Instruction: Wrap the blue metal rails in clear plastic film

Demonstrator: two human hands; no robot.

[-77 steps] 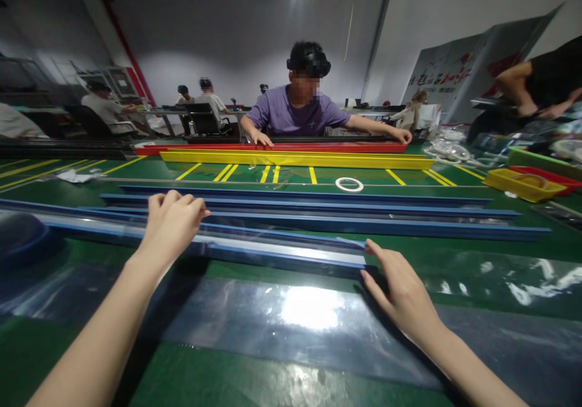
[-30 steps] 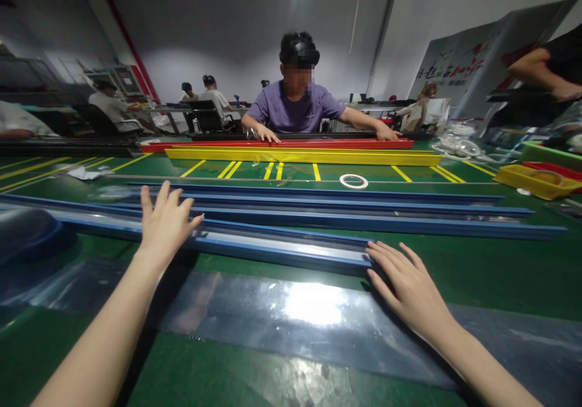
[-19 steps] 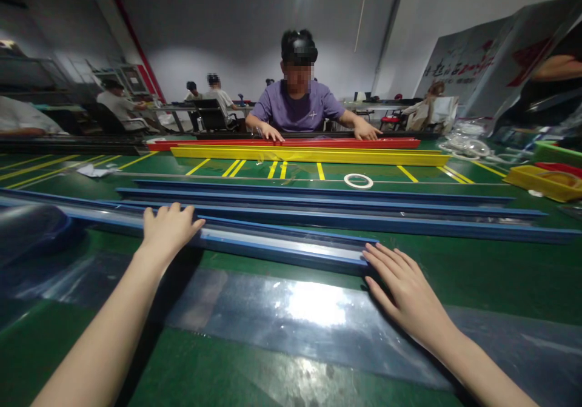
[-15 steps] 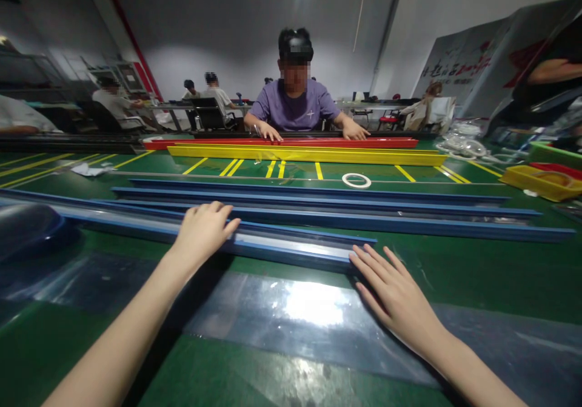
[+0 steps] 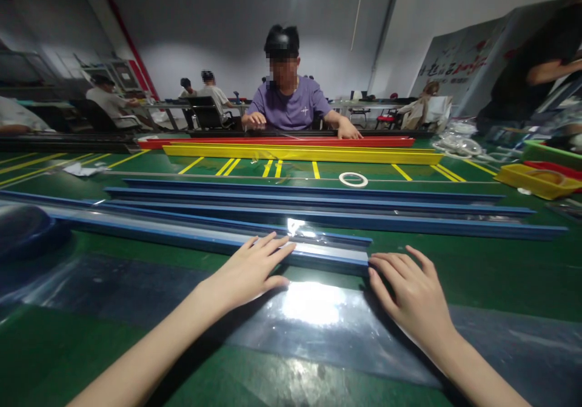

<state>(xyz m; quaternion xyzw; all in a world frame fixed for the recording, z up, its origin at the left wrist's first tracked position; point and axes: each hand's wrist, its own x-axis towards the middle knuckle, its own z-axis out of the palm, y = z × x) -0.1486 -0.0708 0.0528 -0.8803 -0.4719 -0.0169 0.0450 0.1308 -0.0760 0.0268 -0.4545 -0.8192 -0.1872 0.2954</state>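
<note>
A long blue channel (image 5: 182, 232) with a pale strip inside runs across the green table from the left. My left hand (image 5: 250, 269) lies over its near edge, fingers spread, fingertips on the channel close to its right part. At the channel's right end, my right hand (image 5: 411, 285) has its fingertips by the corner, fingers bent a little and apart. Clear plastic film (image 5: 318, 328) lies under and in front of both hands, with a bright reflection on it. Several more blue channels (image 5: 409, 218) lie just beyond.
Farther back lie a yellow channel (image 5: 300, 154), a red channel (image 5: 382, 142) and a white ring (image 5: 353, 179). Across the table sits a person in a purple shirt (image 5: 295, 107). A yellow tray (image 5: 531, 182) stands at right; a rounded blue object (image 5: 27, 231) is at left.
My left hand has slid right along the channel. My right hand has shifted slightly right, to the channel's end. The person opposite has lifted one hand and leaned a little left.
</note>
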